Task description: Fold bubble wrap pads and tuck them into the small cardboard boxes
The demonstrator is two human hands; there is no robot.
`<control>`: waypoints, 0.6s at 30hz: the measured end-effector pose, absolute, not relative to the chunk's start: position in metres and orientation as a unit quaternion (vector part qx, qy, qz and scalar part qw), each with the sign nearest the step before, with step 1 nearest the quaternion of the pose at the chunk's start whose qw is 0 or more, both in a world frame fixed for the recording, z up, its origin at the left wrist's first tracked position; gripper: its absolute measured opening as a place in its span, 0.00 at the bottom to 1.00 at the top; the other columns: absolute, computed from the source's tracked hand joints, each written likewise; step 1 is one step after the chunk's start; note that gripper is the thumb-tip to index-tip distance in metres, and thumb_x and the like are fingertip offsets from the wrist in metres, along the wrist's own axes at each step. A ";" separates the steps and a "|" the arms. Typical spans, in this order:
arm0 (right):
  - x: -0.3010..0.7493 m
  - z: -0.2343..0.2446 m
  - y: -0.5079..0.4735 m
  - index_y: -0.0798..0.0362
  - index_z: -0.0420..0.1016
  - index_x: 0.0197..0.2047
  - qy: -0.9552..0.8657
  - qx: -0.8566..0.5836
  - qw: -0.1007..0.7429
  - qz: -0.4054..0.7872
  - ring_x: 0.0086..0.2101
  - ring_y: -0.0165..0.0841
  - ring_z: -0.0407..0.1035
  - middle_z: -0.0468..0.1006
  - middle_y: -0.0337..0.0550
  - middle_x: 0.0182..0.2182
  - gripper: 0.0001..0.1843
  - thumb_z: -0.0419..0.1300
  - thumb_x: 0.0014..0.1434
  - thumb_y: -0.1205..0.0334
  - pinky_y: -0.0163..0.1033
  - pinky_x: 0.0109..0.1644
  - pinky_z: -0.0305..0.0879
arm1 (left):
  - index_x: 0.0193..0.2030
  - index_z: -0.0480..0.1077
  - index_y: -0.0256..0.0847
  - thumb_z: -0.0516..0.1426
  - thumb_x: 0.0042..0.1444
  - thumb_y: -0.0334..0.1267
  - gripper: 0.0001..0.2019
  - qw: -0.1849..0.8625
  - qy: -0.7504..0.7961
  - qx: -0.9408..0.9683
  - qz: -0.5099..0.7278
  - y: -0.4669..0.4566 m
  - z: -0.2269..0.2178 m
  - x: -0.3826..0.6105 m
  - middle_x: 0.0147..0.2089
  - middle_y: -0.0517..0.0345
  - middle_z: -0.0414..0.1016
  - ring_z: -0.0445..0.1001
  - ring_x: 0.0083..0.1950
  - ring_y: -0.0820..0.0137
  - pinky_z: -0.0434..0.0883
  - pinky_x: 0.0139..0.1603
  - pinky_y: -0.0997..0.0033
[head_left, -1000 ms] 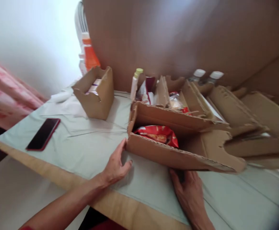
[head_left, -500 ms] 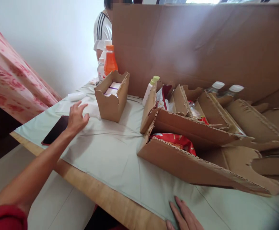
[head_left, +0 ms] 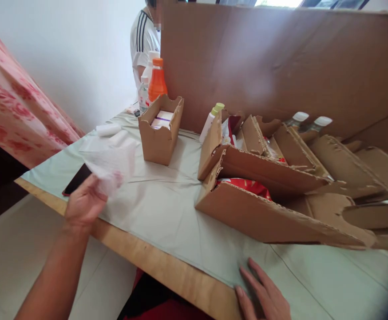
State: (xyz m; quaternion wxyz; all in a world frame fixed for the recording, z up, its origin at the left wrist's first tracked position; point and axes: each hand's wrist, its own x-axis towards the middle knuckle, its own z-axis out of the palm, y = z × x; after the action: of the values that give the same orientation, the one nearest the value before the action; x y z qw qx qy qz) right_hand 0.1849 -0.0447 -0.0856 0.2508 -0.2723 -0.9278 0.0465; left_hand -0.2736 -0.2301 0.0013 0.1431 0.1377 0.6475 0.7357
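Observation:
My left hand (head_left: 88, 200) is closed on the edge of a thin, translucent plastic bag (head_left: 116, 164), which is lifted off the table and partly see-through. Some of my fingers show faintly behind the film. Beneath and beside this hand lies a dark phone (head_left: 77, 178) with a reddish edge. A white roll (head_left: 108, 130) lies just beyond the bag. At the table's front edge my right hand (head_left: 263, 293) rests on the pale green cloth (head_left: 167, 213), fingers apart and holding nothing.
A small cardboard box (head_left: 160, 144) holds white packs. Behind it stand an orange bottle (head_left: 157, 82) and paler bottles. Cardboard bins (head_left: 274, 218) with a red packet (head_left: 245, 187) fill the right side. A tall cardboard panel (head_left: 263, 58) rises behind; a person (head_left: 144, 40) is beyond it.
My left hand has drawn back toward the table's front edge and now holds the plastic bag, raised from the cloth. The right hand stays on the table. The view has shifted slightly.

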 end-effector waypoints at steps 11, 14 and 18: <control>0.076 -0.023 -0.061 0.48 0.71 0.65 -0.559 -0.253 0.289 0.735 0.53 0.48 0.78 0.80 0.56 0.56 0.54 0.72 0.42 0.26 0.51 0.53 0.77 | 0.58 0.78 0.50 0.60 0.55 0.53 0.25 0.555 0.442 0.093 0.699 -0.192 -0.027 -0.096 0.52 0.50 0.85 0.79 0.62 0.49 0.76 0.62 0.44; 0.087 -0.017 -0.062 0.50 0.81 0.48 -0.497 -0.291 0.338 0.745 0.38 0.38 0.78 0.84 0.45 0.40 0.35 0.76 0.45 0.35 0.43 0.45 0.76 | 0.60 0.78 0.49 0.57 0.58 0.62 0.29 0.609 0.434 0.080 0.660 -0.201 -0.037 -0.083 0.52 0.48 0.85 0.79 0.61 0.50 0.77 0.61 0.47; 0.117 -0.013 -0.067 0.51 0.83 0.39 -0.499 -0.338 0.379 0.702 0.30 0.29 0.71 0.80 0.38 0.31 0.19 0.74 0.53 0.45 0.35 0.37 0.69 | 0.68 0.70 0.49 0.50 0.54 0.78 0.45 0.616 0.422 0.073 0.662 -0.212 -0.040 -0.079 0.60 0.45 0.80 0.78 0.61 0.48 0.78 0.57 0.47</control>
State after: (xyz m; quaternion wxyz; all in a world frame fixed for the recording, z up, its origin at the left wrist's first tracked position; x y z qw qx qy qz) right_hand 0.1170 -0.0666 -0.0130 0.3788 -0.3385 -0.4986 0.7024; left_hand -0.0792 -0.2116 -0.0399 0.6155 0.0734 0.4218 0.6617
